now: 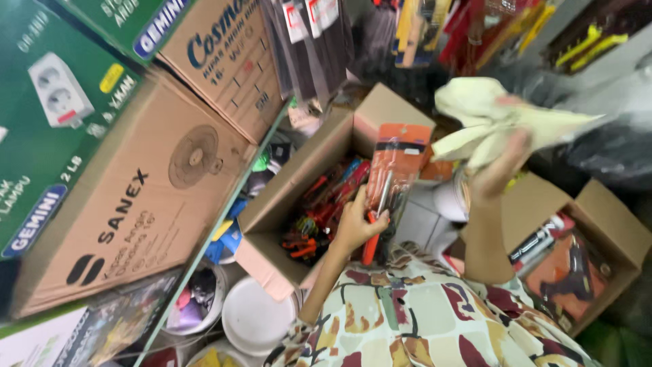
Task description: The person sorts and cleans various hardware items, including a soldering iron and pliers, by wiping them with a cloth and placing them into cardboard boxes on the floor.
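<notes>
My left hand (356, 224) grips an orange carded tool pack (394, 170) with a clear blister over metal tools, held upright above an open cardboard box (319, 163) filled with several similar orange and red packs. My right hand (499, 170) is raised to the right and is shut on a crumpled pale yellow cloth (492, 115). The cloth hangs just right of the pack's top edge, apart from it. My patterned sleeve and lap (421, 319) fill the lower middle.
Large cardboard and green boxes (129, 197) sit stacked on a shelf at left. White buckets (255, 316) stand below it. A second open box (577, 265) with packaged tools lies at right. Hanging packaged goods (435, 27) crowd the top.
</notes>
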